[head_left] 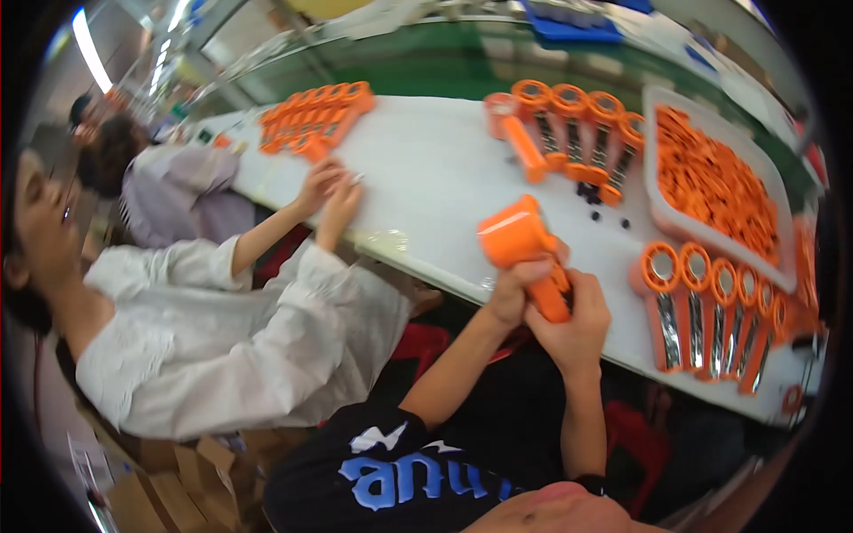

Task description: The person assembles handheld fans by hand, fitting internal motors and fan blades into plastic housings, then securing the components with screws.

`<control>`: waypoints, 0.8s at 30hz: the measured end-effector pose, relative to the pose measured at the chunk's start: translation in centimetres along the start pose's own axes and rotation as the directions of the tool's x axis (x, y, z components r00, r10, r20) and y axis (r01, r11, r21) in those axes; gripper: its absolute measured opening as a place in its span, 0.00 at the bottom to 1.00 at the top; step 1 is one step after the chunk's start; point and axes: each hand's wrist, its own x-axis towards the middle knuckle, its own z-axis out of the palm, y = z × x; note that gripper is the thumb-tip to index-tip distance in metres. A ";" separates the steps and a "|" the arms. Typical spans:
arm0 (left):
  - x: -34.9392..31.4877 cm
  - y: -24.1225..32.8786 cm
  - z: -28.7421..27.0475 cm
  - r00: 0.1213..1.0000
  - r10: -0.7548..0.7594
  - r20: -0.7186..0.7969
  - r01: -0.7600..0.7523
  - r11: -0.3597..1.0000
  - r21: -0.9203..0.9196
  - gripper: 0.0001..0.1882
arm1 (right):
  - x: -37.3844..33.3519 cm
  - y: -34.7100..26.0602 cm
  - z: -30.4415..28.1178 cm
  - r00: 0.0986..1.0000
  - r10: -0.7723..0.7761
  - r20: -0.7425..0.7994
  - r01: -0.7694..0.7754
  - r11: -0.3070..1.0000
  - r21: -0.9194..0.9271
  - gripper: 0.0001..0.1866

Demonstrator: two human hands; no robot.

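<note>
Above the table's near edge I hold an orange flashlight-shaped housing (pixel 517 233) with a wide round head and a narrower handle. My left hand (pixel 513 291) is closed around the handle just below the head. The handle's lower end sits in my right hand (pixel 576 324), fingers curled and thumb along its side. A dark strip shows on the handle near the right thumb; the rest of that side is hidden. Beyond my hands, small black caps (pixel 589 191) lie loose beside a group of similar orange housings (pixel 569 133).
A white bin (pixel 653 182) of small orange parts stands at the right. Nearer lies a row of orange housings with silvery handles (pixel 702 306). Left of me, a co-worker in white (pixel 240 329) works at the white table (pixel 418 169), near another orange row (pixel 315 115).
</note>
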 end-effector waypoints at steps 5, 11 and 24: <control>0.9 -1.3 1.3 0.994 -0.032 0.100 0.048 0.987 -0.156 0.17 | -0.1 0.6 -1.5 0.992 0.118 -0.034 -0.118 0.993 0.009 0.21; 0.1 -0.8 1.0 0.991 0.009 0.134 0.014 0.986 -0.166 0.13 | -0.4 0.3 -1.5 0.997 0.051 0.049 -0.048 0.997 -0.061 0.19; 0.2 -0.1 2.1 0.999 -0.040 0.022 0.041 0.999 -0.019 0.14 | 0.1 0.7 -1.8 0.998 -0.016 0.065 0.015 1.000 0.011 0.16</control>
